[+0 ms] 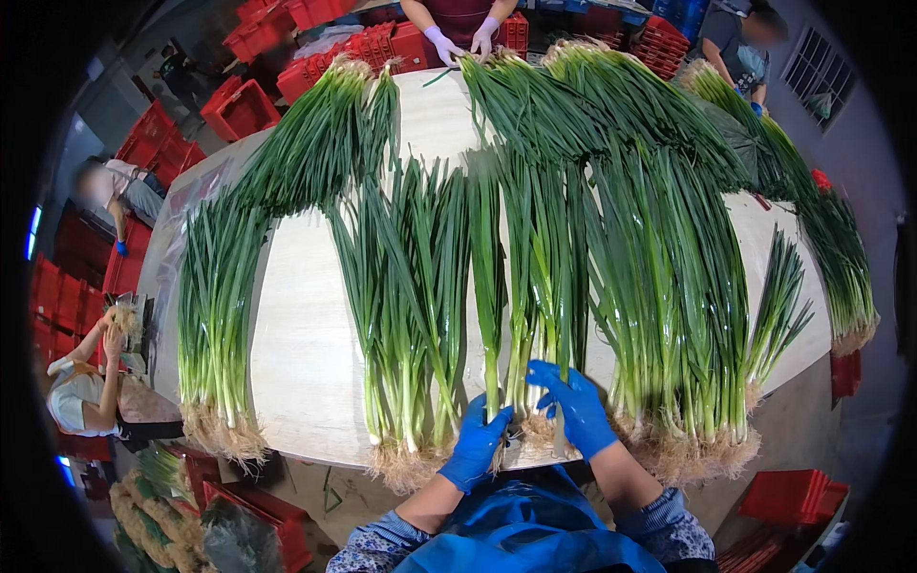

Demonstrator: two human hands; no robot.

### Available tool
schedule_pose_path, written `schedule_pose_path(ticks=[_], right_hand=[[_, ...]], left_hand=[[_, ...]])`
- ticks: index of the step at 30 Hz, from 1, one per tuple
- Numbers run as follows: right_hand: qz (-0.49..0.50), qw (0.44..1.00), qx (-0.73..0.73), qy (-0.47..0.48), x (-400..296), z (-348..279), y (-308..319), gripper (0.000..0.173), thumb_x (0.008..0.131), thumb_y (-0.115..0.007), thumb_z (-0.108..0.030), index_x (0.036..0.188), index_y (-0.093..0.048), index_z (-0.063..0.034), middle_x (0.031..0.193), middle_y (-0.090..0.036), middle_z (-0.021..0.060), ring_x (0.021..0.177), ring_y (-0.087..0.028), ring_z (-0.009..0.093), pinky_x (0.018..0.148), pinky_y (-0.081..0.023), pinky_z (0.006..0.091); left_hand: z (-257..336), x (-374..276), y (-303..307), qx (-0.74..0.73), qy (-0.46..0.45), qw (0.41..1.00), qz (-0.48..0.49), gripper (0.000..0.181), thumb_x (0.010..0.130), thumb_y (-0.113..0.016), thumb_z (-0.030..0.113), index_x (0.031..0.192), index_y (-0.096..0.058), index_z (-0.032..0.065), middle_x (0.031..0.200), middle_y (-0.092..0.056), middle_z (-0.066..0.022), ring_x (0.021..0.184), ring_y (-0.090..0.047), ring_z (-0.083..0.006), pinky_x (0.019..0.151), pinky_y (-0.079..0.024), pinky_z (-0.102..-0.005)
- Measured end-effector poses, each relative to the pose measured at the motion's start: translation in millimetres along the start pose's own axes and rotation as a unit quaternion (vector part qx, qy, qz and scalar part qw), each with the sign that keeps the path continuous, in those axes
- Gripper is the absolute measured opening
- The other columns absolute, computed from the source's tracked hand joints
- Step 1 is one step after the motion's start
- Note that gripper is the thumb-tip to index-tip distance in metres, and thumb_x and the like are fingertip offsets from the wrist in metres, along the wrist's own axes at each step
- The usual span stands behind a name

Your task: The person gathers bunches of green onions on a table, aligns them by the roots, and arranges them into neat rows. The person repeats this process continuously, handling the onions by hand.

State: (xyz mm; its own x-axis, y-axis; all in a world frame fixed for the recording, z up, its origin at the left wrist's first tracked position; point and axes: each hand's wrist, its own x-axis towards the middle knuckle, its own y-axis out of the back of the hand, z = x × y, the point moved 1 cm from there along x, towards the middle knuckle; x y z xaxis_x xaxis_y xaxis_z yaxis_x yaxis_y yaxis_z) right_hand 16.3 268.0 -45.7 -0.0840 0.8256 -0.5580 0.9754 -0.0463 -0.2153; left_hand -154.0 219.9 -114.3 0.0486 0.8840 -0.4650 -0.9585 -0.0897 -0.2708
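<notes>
Bunches of green garlic or leek stalks with whitish stems and tan roots lie over a pale table (308,329). My left hand (478,438), in a blue glove, is closed round the lower stem of an upright-lying green stalk (487,286) near the table's front edge. To its right, my right hand (571,408), also blue-gloved, has its thumb and fingers around another green stalk (565,322). Between and beneath the hands lies a small group of stalks (523,344). A wide bunch (680,322) is at the right, and a looser bunch (412,344) at the left.
Across the table a person in lilac gloves (462,46) handles stalk roots. Other people are at the far right (738,57), left (125,190) and lower left (86,394). Red plastic crates (240,109) stand around. Another bunch (222,336) lies at the table's left.
</notes>
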Motion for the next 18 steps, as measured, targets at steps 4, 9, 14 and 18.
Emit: schedule_pose_path(ticks=[4,9,14,18], right_hand=[[0.015,0.996,0.077,-0.037,48,28,-13,0.032,0.089,-0.061,-0.020,0.120,-0.059,-0.0082,0.100,-0.067,0.0064,0.066,-0.058,0.012,0.055,-0.045,0.0255],[-0.029,0.980,0.192,-0.038,91,57,-17,0.027,0.091,-0.058,-0.015,0.116,-0.058,-0.0070,0.094,-0.066,0.0075,0.067,-0.058,0.013,0.053,-0.045,0.0247],[-0.115,0.955,0.264,-0.077,101,35,-31,0.023,0.094,-0.052,-0.018,0.116,-0.053,-0.0108,0.113,-0.059,0.0113,0.098,-0.060,0.028,0.079,-0.052,0.0414],[-0.026,0.956,0.277,-0.095,102,35,-71,0.028,0.094,-0.050,-0.018,0.117,-0.055,-0.0029,0.109,-0.062,0.0114,0.095,-0.062,0.026,0.086,-0.052,0.0363]], left_hand=[[19,-6,-6,0.060,-0.028,0.998,-0.018,0.078,0.074,-0.075,0.003,0.140,-0.032,0.0048,0.121,-0.054,-0.0107,0.106,-0.055,-0.0184,0.089,-0.046,-0.0286],[42,-15,10,0.078,0.005,0.992,-0.097,0.073,0.077,-0.068,0.000,0.141,-0.031,0.0035,0.107,-0.058,-0.0084,0.083,-0.058,-0.0133,0.069,-0.049,-0.0246],[88,-78,45,-0.109,0.137,0.963,-0.206,0.074,0.079,-0.062,0.002,0.143,-0.026,-0.0012,0.065,-0.048,-0.0020,0.050,-0.047,-0.0096,0.049,-0.039,-0.0215],[89,-116,71,-0.183,0.182,0.948,-0.186,0.079,0.076,-0.064,0.004,0.143,-0.023,-0.0041,0.065,-0.046,-0.0026,0.050,-0.048,-0.0108,0.050,-0.040,-0.0223]])
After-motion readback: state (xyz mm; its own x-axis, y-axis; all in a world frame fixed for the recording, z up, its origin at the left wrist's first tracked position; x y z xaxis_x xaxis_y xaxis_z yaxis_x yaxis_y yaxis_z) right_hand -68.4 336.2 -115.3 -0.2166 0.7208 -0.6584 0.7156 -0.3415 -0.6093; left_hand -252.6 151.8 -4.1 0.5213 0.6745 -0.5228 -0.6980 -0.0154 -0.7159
